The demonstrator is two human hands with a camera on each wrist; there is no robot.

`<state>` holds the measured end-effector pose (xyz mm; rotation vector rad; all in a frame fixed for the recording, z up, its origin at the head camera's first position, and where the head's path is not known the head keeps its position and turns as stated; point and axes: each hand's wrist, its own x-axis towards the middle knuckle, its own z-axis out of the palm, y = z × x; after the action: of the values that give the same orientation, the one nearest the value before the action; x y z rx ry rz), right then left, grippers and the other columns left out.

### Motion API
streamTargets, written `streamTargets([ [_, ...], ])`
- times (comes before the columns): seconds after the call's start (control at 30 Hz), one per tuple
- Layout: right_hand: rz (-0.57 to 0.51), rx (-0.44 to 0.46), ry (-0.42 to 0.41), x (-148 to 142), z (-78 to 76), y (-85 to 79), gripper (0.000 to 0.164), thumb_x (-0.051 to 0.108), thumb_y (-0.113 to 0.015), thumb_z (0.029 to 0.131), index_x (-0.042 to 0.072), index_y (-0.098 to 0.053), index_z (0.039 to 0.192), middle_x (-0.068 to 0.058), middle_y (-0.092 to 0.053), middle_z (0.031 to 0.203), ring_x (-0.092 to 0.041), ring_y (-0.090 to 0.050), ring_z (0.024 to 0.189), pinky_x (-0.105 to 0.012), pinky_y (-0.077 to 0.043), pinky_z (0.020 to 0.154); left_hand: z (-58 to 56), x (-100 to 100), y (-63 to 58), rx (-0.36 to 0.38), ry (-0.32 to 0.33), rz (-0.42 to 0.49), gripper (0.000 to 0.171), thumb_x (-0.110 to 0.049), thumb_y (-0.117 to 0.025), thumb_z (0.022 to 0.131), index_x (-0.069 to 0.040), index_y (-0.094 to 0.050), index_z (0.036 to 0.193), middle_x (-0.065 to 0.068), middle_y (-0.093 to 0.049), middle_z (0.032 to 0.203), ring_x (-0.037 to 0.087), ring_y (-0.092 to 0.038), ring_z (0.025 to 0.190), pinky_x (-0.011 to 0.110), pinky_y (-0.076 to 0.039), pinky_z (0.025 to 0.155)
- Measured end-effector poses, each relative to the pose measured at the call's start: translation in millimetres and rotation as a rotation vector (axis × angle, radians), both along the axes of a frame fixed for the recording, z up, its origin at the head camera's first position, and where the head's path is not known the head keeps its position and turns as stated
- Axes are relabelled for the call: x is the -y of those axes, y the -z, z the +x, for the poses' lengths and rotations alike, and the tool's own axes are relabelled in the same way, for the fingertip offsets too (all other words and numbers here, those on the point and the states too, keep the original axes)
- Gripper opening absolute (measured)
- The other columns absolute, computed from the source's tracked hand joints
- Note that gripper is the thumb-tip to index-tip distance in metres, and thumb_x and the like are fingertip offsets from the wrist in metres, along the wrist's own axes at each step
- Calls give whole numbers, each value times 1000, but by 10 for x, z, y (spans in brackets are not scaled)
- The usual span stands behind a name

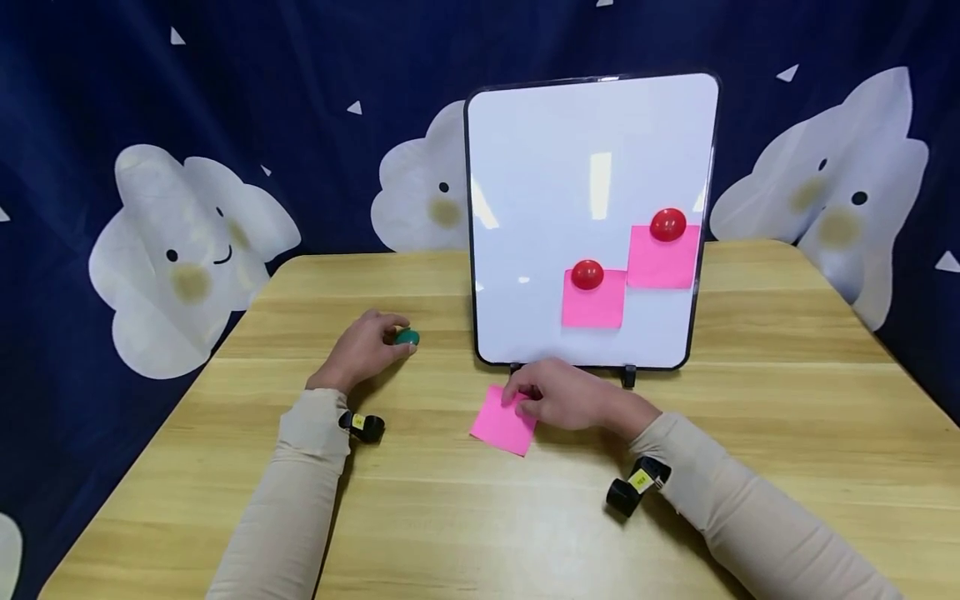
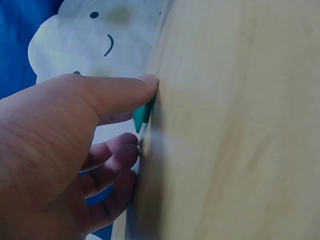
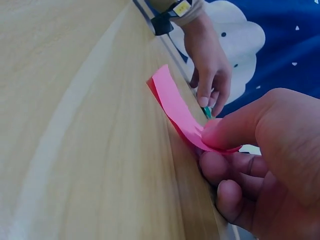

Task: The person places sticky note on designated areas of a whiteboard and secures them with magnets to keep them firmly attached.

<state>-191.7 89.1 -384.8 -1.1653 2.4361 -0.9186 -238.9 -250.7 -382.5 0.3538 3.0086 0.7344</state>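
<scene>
My left hand (image 1: pixel 362 350) pinches a round green magnet (image 1: pixel 407 337) between thumb and fingers, low at the tabletop on the left. In the left wrist view the green magnet (image 2: pixel 142 115) shows below the thumb, partly hidden by it. My right hand (image 1: pixel 566 396) pinches a pink sticky note (image 1: pixel 504 423) by its upper right part, in front of the whiteboard. The right wrist view shows this note (image 3: pixel 175 107) curving up between thumb and forefinger. On the whiteboard (image 1: pixel 547 167), two pink notes (image 1: pixel 592 310) hang under red round magnets (image 1: pixel 587 275).
The whiteboard stands upright on small black feet (image 1: pixel 628 377) toward the back of the wooden table (image 1: pixel 420 508). Behind it hangs a dark blue curtain (image 1: pixel 300 67) with white clouds. Black wrist cameras (image 1: pixel 633 487) are strapped over both beige sleeves.
</scene>
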Motion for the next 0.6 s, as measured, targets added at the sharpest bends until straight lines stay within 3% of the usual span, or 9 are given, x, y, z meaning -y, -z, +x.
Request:
streamTargets([
  [0.4,-13,-32,19,8,15,-3,28,-3,-59,92,12,-73,112,3,-63,96,-15,-54,88,-32,-48,79,-4,13,34,6,-4,4,45,-28,-73,93,-6,-64,131,15,-57,119,32,-58,108,49,-47,94],
  [0.6,-25,-11,21,-8,0,2,29,-5,-58,91,12,-73,110,5,-64,94,-12,-56,82,-30,-49,74,13,-5,20,5,-8,3,47,-29,-73,93,-6,-63,133,14,-55,121,32,-58,110,49,-47,95],
])
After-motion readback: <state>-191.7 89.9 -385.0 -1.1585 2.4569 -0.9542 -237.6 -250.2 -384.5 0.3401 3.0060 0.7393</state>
